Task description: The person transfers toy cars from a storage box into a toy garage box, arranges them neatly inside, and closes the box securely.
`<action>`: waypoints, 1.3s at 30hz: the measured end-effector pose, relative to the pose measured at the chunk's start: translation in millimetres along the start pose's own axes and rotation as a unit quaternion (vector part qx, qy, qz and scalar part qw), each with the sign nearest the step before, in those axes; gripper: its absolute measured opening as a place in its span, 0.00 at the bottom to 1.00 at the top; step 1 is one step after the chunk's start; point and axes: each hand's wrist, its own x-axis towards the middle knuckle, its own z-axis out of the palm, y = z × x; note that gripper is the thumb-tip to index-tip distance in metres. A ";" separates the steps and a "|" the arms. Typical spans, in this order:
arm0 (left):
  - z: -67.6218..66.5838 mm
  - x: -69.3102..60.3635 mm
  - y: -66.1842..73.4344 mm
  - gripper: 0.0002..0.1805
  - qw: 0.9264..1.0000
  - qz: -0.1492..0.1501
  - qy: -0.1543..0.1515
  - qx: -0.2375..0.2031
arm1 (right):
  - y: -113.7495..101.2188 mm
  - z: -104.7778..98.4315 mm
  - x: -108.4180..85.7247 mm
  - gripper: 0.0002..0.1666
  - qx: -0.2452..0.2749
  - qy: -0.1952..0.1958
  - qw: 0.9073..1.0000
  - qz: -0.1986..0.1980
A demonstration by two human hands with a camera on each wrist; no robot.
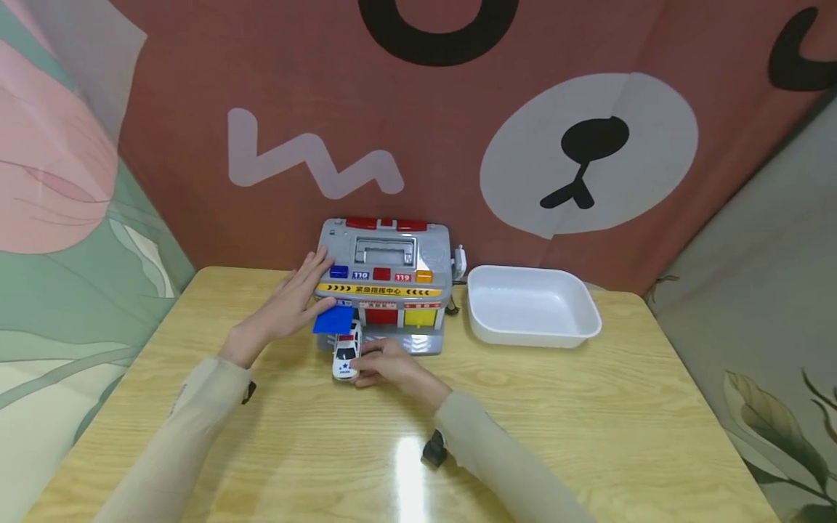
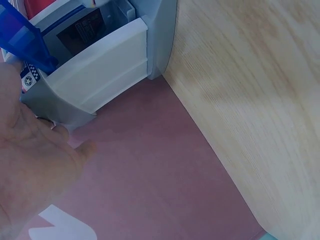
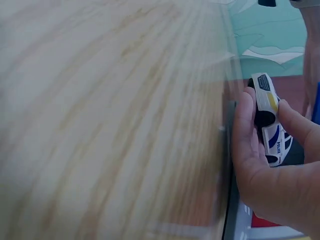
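Observation:
A grey toy emergency station (image 1: 381,290) stands against the back backdrop, its blue door (image 1: 334,319) swung up at the left bay. My left hand (image 1: 290,303) lies on the station's left side with fingers extended, the thumb reaching over by the blue door. In the left wrist view that hand (image 2: 35,160) touches the station's side. A white toy police car (image 1: 345,356) points outward in front of the left bay, its far end under the blue door. My right hand (image 1: 392,367) holds it; in the right wrist view, thumb and fingers pinch the car (image 3: 270,117).
To the station's right sits a white plastic tub (image 1: 535,305) on the wooden table (image 1: 314,450). Red and yellow doors (image 1: 420,317) front the station's other bays. A printed cloth backdrop (image 1: 445,181) rises directly behind the table.

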 end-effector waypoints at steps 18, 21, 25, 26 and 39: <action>1.7 0.7 2.9 0.40 1.000 0.004 0.011 -0.008 | -1.9 14.4 15.3 0.31 0.017 0.022 1.000 -0.003; 2.8 0.1 1.1 0.40 1.000 0.005 0.016 -0.007 | -4.2 15.1 16.2 0.30 0.014 0.030 0.999 -0.014; 3.9 -0.8 -0.5 0.41 1.000 0.007 0.022 -0.005 | -4.8 16.2 16.5 0.32 -0.003 0.033 0.999 -0.026; 4.2 -1.1 -0.6 0.41 1.000 0.008 0.023 -0.005 | -4.5 16.7 16.3 0.33 -0.007 0.032 0.999 -0.029; 6.6 -0.9 -1.7 0.41 1.000 0.007 0.028 -0.003 | -3.4 17.3 23.8 0.23 0.011 0.056 0.998 -0.030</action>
